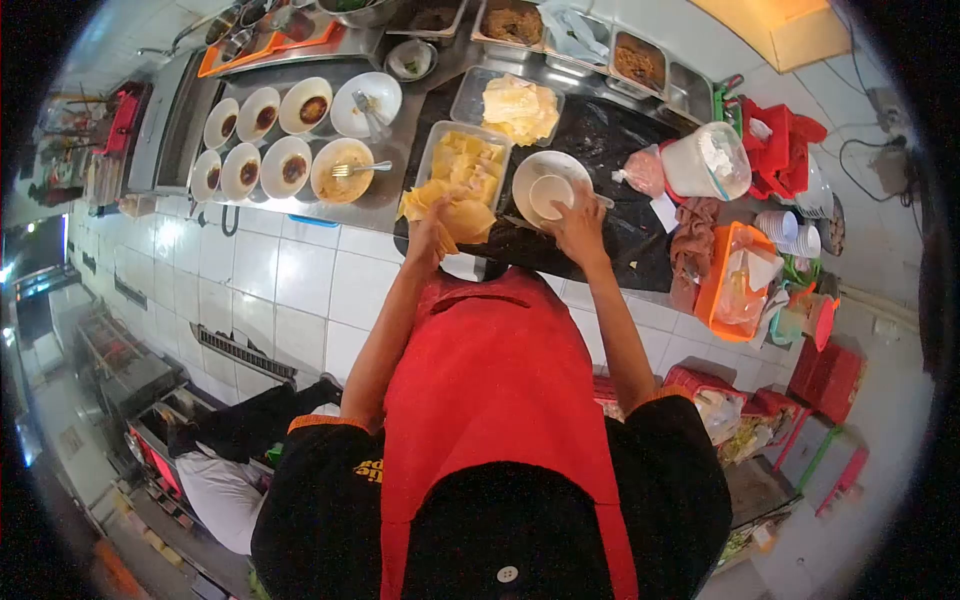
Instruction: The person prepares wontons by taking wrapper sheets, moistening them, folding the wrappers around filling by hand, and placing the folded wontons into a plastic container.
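Closest is a bright red cloth apron [490, 380] over a black shirt with orange sleeve ends. The two hands are apart. The left hand [430, 230] is closed on some thin, soft, yellow sheets [462, 218], which hang over the near end of a clear plastic tub [436, 150]. The tub has folded yellow pieces [468, 165] in it. The right hand [578, 225] touches a small round white cup [551, 195] that sits inside a big white bowl [528, 174]. I cannot tell if it grips the cup. The big bowl is on a shiny black plastic sheet [640, 245], to the right of the tub.

On the right, a brown cloth [694, 240] lies beside an orange plastic basket [706, 300].

On the left, a round white bowl [325, 185] holds tan stuff and a metal fork [362, 169]. Six more white bowls [280, 175] have dark brown sauce in them. A white plate [385, 92] is just behind the bowl with the fork.

Past the tub, a clear tray [468, 100] holds a pile of flat yellow sheets [520, 108]. Farthest back, metal pans [690, 90] stand in a row, some with brown food.
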Motion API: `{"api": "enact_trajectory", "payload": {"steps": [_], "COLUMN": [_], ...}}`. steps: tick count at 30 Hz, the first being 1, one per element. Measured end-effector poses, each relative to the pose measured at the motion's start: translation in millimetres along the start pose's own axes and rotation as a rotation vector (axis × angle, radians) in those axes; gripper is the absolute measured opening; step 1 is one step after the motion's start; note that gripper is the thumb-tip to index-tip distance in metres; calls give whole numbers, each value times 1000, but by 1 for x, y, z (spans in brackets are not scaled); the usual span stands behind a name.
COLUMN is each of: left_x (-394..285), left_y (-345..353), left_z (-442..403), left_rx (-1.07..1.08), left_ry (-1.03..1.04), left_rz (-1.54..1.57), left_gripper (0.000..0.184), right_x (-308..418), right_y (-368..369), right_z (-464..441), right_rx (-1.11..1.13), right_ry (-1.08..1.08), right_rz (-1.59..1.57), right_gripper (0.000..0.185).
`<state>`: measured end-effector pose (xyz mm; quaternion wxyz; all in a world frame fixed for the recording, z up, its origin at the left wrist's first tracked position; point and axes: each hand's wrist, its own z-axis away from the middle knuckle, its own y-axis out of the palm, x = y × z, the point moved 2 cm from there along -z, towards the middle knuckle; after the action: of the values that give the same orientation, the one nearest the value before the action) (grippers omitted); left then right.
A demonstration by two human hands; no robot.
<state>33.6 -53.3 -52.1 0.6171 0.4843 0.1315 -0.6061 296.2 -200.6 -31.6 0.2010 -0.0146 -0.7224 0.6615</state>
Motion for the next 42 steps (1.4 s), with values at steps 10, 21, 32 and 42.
{"api": "enact_trajectory", "payload": {"steps": [10, 21, 32, 42], "left_x": [-49, -43, -37, -52], "left_y": [51, 56, 57, 52], "left_z": [39, 30, 17, 32], "left_rx": [120, 112, 162, 165], "left_ry": [-62, 93, -218, 85], "left_rz": [-13, -177, 286, 67], "left_gripper": [47, 40, 47, 41], "right_x": [107, 110, 124, 130], "right_y": [-97, -72, -76, -99], "right_z": [-41, -45, -71, -94], "right_rx": [-127, -56, -50, 181], "right_ry": [-266, -134, 114, -83], "right_rz": [-580, -964, -1527, -1046], "right_gripper": [42, 34, 25, 32]}}
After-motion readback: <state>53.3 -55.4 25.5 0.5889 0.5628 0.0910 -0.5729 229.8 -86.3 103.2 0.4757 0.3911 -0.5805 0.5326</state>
